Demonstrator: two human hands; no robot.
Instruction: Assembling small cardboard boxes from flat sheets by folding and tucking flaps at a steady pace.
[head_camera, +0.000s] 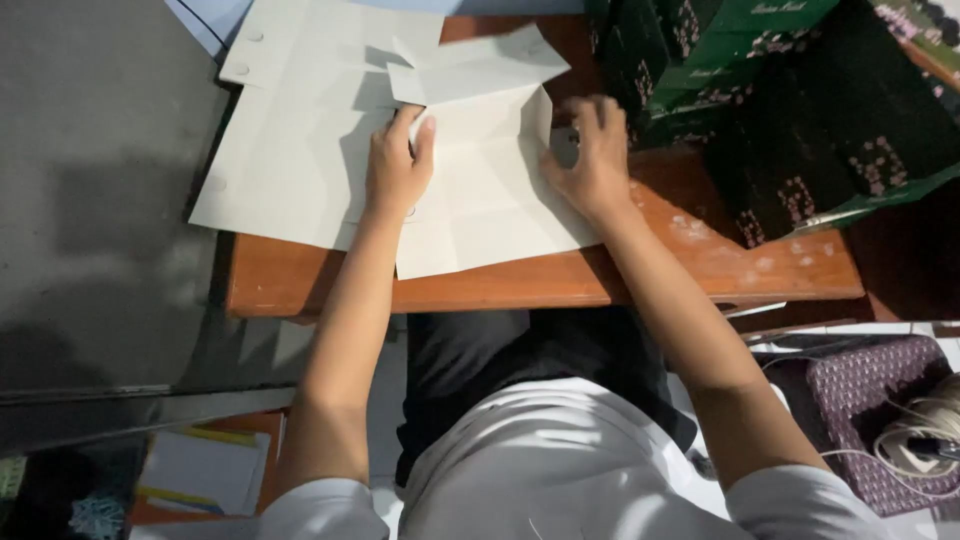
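A cream-white creased sheet of card (490, 200) lies on a brown wooden table (560, 285), its flaps partly folded up at the far end. My left hand (398, 165) presses flat on the sheet's left fold, fingers together. My right hand (592, 155) rests on the sheet's right edge, fingers curled over a flap. Under and to the left of it lie more flat cream sheets (290, 130) with small round holes along their edge.
A stack of dark green printed boxes (760, 100) fills the table's right and far side. A grey floor (100, 200) lies to the left. A purple patterned cushion (870, 400) with a coil of twine (930, 430) sits lower right; papers (205, 470) lie lower left.
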